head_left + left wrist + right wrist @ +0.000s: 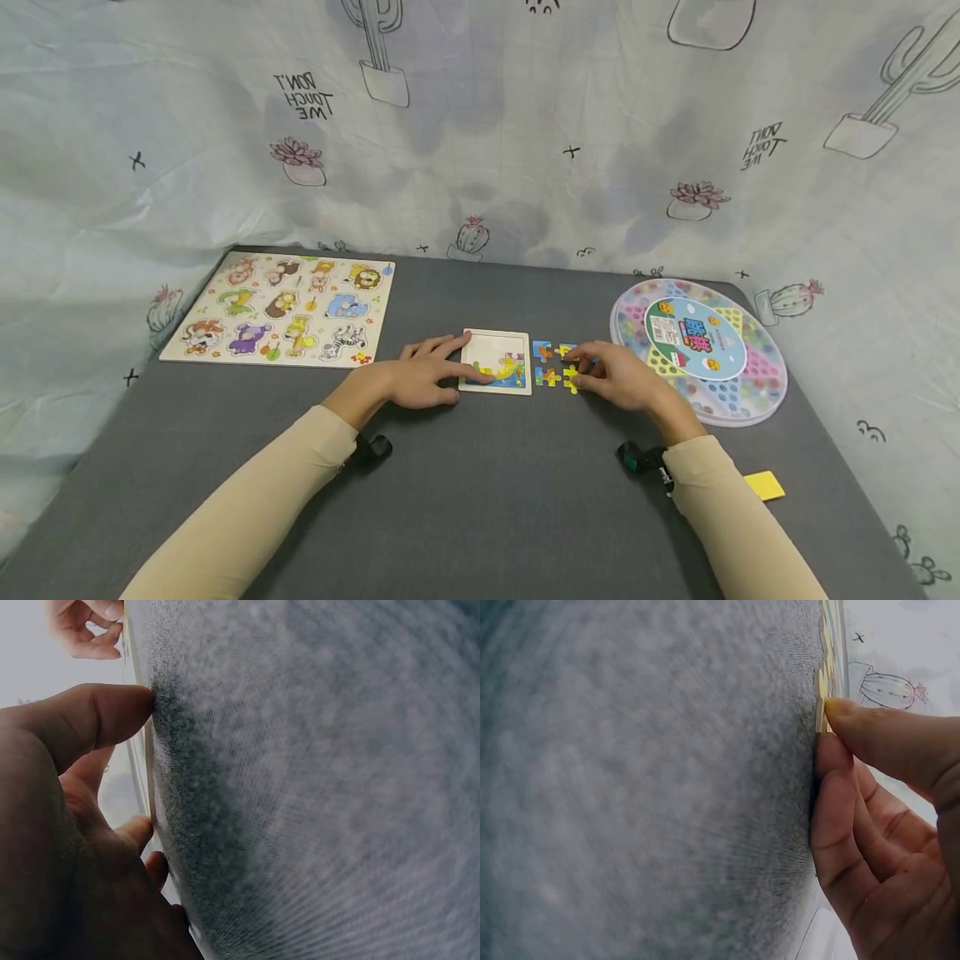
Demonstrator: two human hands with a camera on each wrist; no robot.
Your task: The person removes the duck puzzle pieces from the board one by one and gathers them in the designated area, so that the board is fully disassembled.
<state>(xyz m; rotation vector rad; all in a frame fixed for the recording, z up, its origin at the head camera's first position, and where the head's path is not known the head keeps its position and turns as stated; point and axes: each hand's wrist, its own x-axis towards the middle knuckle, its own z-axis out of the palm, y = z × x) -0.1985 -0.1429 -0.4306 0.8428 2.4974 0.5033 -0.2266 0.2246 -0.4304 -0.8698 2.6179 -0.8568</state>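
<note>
Head view: I see the left hand (418, 382), fingers outstretched, on the puzzle board (493, 343), loose pieces (543, 351) just beside it. Only the right wrist view clearly shows me the right hand (896, 851) pinching one piece (821, 709).

Rough, matt woven tablecloth (480, 500); smooth, wooden-looking puzzle tray (498, 343).
The game board (697, 342) looks like glossy plastic; the curtain (480, 125) is creased and faintly shiny.

grey table (480, 508); puzzle tray (495, 343); loose pieces (551, 377)
</note>
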